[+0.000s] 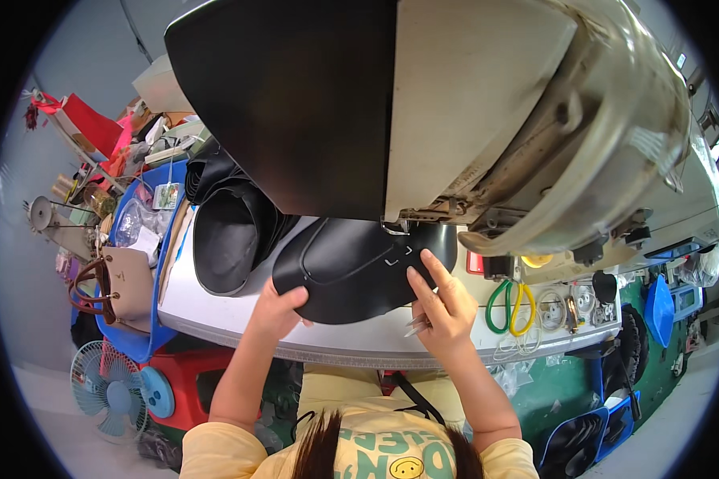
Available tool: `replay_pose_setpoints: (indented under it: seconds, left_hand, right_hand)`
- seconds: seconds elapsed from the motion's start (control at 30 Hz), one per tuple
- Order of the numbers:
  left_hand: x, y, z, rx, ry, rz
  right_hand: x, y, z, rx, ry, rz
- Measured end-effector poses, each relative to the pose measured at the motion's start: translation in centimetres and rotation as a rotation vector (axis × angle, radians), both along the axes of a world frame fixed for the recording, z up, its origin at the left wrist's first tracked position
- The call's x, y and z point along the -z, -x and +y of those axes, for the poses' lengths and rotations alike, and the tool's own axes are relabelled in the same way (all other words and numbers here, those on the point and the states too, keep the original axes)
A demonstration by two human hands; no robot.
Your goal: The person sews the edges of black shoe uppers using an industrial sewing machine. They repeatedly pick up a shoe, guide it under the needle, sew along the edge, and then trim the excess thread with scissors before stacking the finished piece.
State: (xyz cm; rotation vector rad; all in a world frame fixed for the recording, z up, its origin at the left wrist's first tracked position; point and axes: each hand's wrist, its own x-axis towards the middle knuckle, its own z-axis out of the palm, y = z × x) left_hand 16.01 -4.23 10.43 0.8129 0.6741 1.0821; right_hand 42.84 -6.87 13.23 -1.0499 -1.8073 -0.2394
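A black leather piece (343, 271) with stitched lines lies on the white work table (216, 311), its far edge under the needle area of a large sewing machine (535, 136). My left hand (278, 307) grips the piece's near left edge, thumb on top. My right hand (439, 299) presses flat on its right side with fingers spread, and a small clear tool (417, 325) sticks out under the palm.
A stack of black leather pieces (232, 231) lies left of the machine. A tan handbag (124, 283) sits in a blue bin at the left. Green and yellow scissors (513, 307) lie to the right. A fan (104, 391) and red stool stand on the floor.
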Motion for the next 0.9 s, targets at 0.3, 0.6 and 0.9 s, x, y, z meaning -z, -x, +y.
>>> replay_pose_setpoints:
  seconds: [0.3,0.6,0.9]
  left_hand:
    - [-0.6,-2.9,-4.5,-0.030,-0.130,0.092]
    - [-0.2,-7.3,-8.4,-0.103,-0.122,0.134]
    - [-0.1,-9.2,-9.2,-0.174,-0.096,0.129]
  right_hand:
    - [-0.9,-1.0,0.3,-0.036,0.043,0.080]
    - [-2.4,-2.7,0.7,-0.087,0.127,0.113]
    - [-1.5,-3.5,1.1,-0.066,0.160,0.118]
